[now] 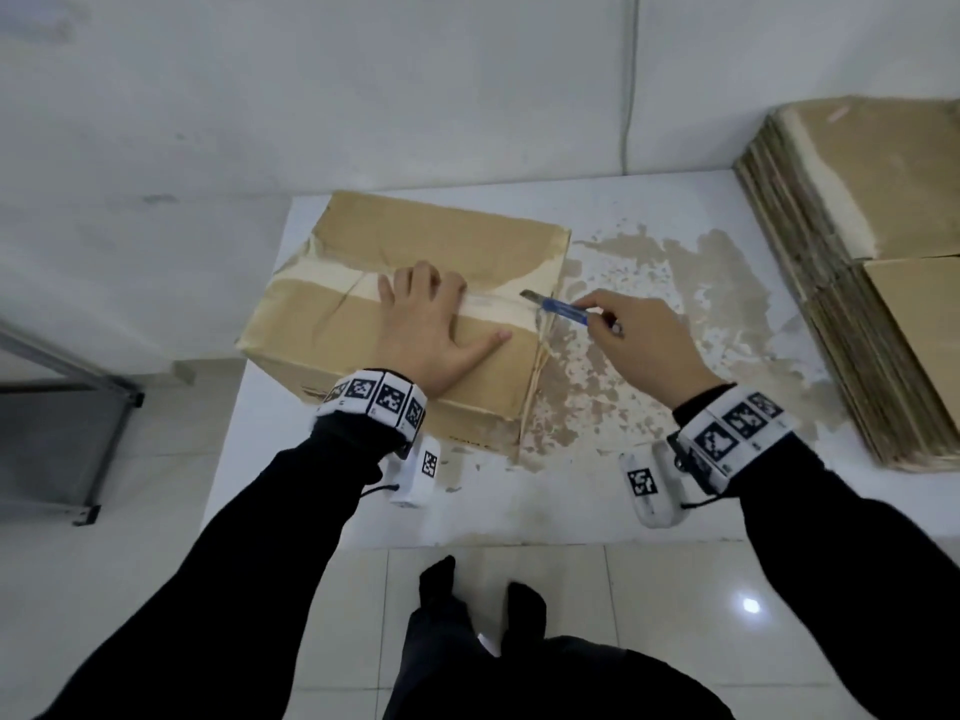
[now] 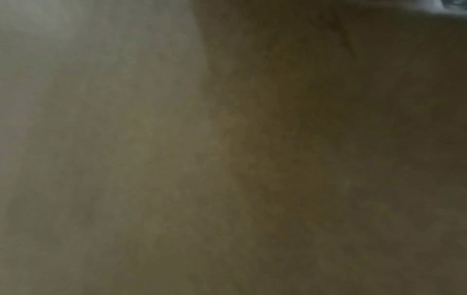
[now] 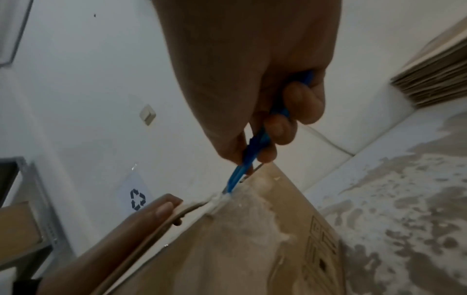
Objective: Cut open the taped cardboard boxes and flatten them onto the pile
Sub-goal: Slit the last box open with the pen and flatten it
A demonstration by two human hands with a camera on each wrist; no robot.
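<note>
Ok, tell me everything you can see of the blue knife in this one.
The utility knife has a slim blue handle that looks plastic and a short grey blade slid out at its far end. The right hand pinches the handle, holding it low and slanted. The blade tip sits on the pale tape seam at the right edge of the cardboard box, close to the fingers of the left hand.

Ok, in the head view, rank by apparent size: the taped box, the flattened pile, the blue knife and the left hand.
1. Taped box, fully in frame.
2. Flattened pile, cut off by the frame edge, so its true extent is unsure.
3. Left hand, flat on the box.
4. Blue knife, partly hidden in the right hand.
</note>
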